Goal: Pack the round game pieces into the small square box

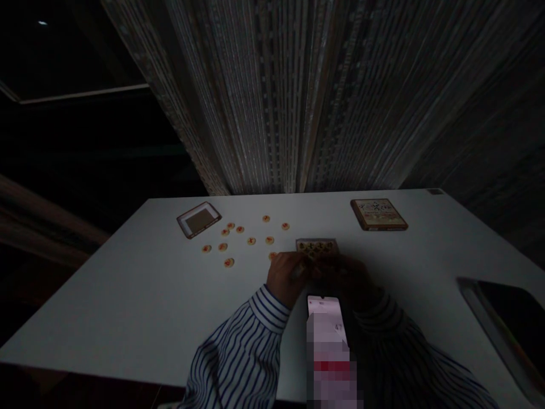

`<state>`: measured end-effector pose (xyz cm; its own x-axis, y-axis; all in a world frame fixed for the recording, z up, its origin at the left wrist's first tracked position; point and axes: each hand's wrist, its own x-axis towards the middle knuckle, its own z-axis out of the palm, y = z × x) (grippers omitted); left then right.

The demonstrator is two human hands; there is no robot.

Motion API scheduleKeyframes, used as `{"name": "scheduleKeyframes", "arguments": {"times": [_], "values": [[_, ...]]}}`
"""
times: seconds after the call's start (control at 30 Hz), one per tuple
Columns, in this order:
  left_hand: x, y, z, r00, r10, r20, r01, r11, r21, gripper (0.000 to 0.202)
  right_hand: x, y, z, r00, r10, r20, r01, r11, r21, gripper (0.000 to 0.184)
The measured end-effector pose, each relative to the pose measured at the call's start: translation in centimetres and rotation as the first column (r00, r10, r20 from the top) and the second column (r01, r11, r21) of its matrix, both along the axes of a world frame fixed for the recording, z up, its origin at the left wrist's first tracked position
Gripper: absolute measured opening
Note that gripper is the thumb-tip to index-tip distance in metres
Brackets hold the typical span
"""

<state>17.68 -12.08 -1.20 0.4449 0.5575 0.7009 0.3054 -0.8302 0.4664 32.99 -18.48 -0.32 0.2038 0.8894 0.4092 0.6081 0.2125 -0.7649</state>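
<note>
Both my hands meet near the middle of the white table [128, 295], over a deck of patterned cards [317, 247]. My left hand [287, 278] is curled with its fingers on the deck's near edge. In shadow beside it, my right hand [353, 278] also rests closed on the cards. Just behind my hands a phone [326, 318] lies with its screen lit. Several small round tokens [240, 238] with red marks are scattered to the left of the deck.
An open box tray [198, 220] sits at the far left and a decorated box lid [378, 214] at the far right. A dark tablet [506, 324] lies at the right edge. Striped curtains [298, 96] hang behind the table.
</note>
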Motion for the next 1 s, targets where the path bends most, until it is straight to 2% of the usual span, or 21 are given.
{"name": "scheduleKeyframes", "arguments": {"times": [0.13, 0.37, 0.6, 0.83, 1.0], "values": [[0.1, 0.0, -0.2, 0.999, -0.03, -0.012, 0.031, 0.999, 0.018, 0.02, -0.2, 0.0, 0.7, 0.993, 0.083, -0.081, -0.086, 0.996, -0.03, 0.023], [0.2, -0.1, 0.0, 0.998, -0.052, -0.031, 0.052, 0.999, 0.012, 0.02, 0.2, 0.1, 0.7, 0.991, 0.067, -0.113, -0.078, 0.993, -0.087, 0.021], [-0.1, -0.1, 0.5, 0.995, -0.014, 0.099, 0.034, 0.979, -0.203, 0.015, 0.4, -0.1, 0.0, 0.983, 0.019, -0.181, -0.033, 0.996, -0.077, 0.02], [0.1, 0.0, 0.1, 0.987, 0.023, 0.16, 0.049, 0.9, -0.432, 0.015, 0.1, -0.1, -0.4, 0.981, 0.069, -0.183, -0.072, 0.997, -0.011, 0.017], [0.2, -0.3, 0.5, 0.991, -0.006, 0.137, 0.073, 0.869, -0.49, 0.014, 0.1, 0.2, -0.6, 0.99, 0.134, -0.054, -0.133, 0.991, 0.022, 0.019]]}}
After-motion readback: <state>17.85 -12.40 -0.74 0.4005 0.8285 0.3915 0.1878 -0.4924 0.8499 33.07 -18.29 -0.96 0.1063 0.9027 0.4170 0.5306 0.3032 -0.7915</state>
